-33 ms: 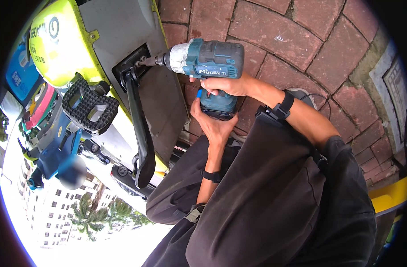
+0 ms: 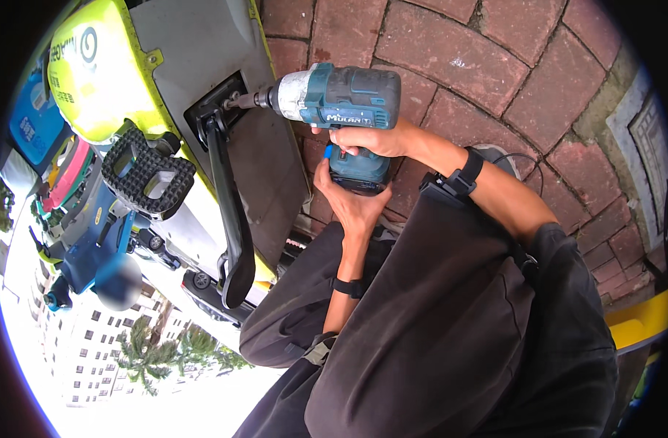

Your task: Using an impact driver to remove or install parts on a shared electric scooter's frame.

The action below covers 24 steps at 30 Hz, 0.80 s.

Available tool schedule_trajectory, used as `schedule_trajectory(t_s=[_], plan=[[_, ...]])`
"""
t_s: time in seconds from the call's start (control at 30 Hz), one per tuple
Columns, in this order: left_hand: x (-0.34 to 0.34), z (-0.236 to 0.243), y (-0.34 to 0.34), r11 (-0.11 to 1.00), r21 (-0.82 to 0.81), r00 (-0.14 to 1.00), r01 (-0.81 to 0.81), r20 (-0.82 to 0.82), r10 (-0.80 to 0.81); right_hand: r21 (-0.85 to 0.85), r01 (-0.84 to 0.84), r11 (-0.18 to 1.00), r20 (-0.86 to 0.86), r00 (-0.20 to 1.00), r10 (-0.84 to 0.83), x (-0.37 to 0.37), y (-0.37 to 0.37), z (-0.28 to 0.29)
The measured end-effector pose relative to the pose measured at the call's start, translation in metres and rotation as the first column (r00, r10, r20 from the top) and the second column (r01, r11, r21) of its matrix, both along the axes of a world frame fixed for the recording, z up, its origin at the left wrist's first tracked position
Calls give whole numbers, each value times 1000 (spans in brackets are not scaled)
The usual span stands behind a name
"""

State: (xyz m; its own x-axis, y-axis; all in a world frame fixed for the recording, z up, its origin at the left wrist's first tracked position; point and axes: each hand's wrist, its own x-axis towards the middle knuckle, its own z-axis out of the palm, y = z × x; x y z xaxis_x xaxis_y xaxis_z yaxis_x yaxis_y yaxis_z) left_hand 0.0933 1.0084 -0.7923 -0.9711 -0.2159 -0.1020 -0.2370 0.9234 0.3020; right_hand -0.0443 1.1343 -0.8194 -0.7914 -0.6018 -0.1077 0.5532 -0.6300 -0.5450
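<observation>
A teal and black cordless impact wrench [image 2: 356, 98] lies level, its socket [image 2: 246, 101] pointing left at the metal fitting [image 2: 221, 109] in a recess of the grey panel [image 2: 195, 44]. My right hand [image 2: 370, 139] is wrapped round its handle, fingers near the trigger. Below, my left hand [image 2: 356, 208] cups the battery [image 2: 359, 175] at the base of the handle. From the recess a black crank-like arm [image 2: 232, 212] runs downward. Left of it sits a black pedal [image 2: 148, 171] with a studded face. Whether the socket is seated on a bolt is hard to see.
The yellow-green vehicle body [image 2: 86, 80] fills the upper left. Red brick paving [image 2: 450, 66] lies behind the tool. My knees in dark trousers [image 2: 429, 314] are close below my hands. A yellow part [image 2: 640, 321] shows at the right edge. Parked cars and blue bodywork [image 2: 93, 226] stand beyond.
</observation>
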Motion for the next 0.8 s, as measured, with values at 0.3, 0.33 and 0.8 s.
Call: schedule_trajectory(t_s=[0.3, 0.33, 0.8], plan=[[4, 44, 11, 992, 84, 992, -90, 94, 82, -93, 0, 996, 224, 974, 21, 4, 2, 22], [5, 58, 13, 990, 66, 984, -123, 140, 113, -113, -15, 994, 254, 966, 43, 4, 1, 27], [2, 88, 15, 995, -18, 978, -100, 182, 102, -189, -34, 981, 304, 948, 91, 9, -8, 30]])
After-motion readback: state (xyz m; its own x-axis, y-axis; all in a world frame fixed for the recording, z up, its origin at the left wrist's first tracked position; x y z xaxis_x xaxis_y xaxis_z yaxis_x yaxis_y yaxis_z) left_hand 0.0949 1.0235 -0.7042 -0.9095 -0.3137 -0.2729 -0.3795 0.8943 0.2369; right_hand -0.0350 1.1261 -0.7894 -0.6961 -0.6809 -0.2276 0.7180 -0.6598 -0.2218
